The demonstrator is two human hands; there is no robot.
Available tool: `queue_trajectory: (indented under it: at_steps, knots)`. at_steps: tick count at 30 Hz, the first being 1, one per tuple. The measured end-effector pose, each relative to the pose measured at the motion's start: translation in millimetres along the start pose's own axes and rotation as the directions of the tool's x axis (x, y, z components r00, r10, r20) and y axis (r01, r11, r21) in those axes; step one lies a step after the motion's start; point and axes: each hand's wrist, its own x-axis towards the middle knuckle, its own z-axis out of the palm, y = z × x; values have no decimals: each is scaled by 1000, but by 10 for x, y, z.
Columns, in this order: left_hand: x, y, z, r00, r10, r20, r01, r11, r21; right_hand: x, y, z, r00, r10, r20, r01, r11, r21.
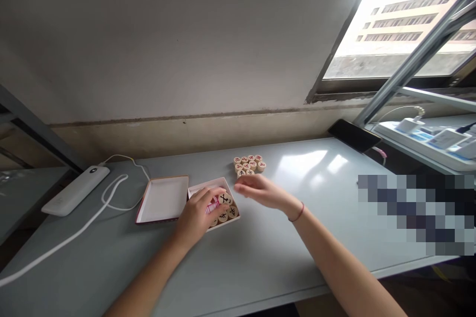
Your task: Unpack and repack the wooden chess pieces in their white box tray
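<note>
My left hand (201,210) reaches over a shallow white box (223,182). Its thumb and fingers pinch a round wooden Chinese chess piece (225,199) with a black character, just above other black-marked pieces (232,212) lying in the box. Something pink and white shows beneath the fingers. To the right of the box hovers my right hand (262,192), palm side partly hidden, its fingers pointing left and slightly apart from the thumb, with no piece visible in them. Beyond it on the table stands a cluster of several red-marked Chinese chess pieces (245,166).
The box lid (165,199) lies inside-up at left. Farther left are a white power bank (76,190) and a white cable (84,228) across the grey table (282,257). A dark phone-like slab (351,134) leans near a power strip (420,143) at right.
</note>
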Motion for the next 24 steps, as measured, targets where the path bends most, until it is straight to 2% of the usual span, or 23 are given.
queue_trajectory:
  at_steps: [2, 5, 7, 9, 12, 14, 16, 24]
  knots:
    - [-4, -2, 21, 999, 52, -7, -52, 999, 11, -6, -119, 143, 994, -50, 100, 41, 995, 92]
    - [-8, -5, 33, 997, 74, -13, -73, 997, 28, -4, -147, 195, 991, -22, 135, 5, 992, 127]
    - [-8, -6, 23, 998, 65, -2, -65, 997, 46, 3, -67, 97, 997, 13, 73, -20, 994, 103]
    - [-9, -11, 5, 998, 52, 27, -54, 996, 67, 6, 63, -71, 995, 79, -62, -75, 995, 62]
    - [-19, -29, -13, 994, 38, 101, -48, 993, 108, 1, 281, -320, 927, 279, -249, -290, 957, -5]
    - [-31, -47, -6, 989, 27, 147, -47, 990, 133, -2, 403, -418, 880, 390, -272, -414, 909, -37]
    - [-40, -63, 9, 985, 21, 173, -47, 988, 147, 2, 489, -449, 853, 449, -266, -476, 879, -42]
    - [-41, -89, 11, 978, 6, 207, -40, 986, 162, 28, 589, -406, 836, 477, -271, -519, 848, -106]
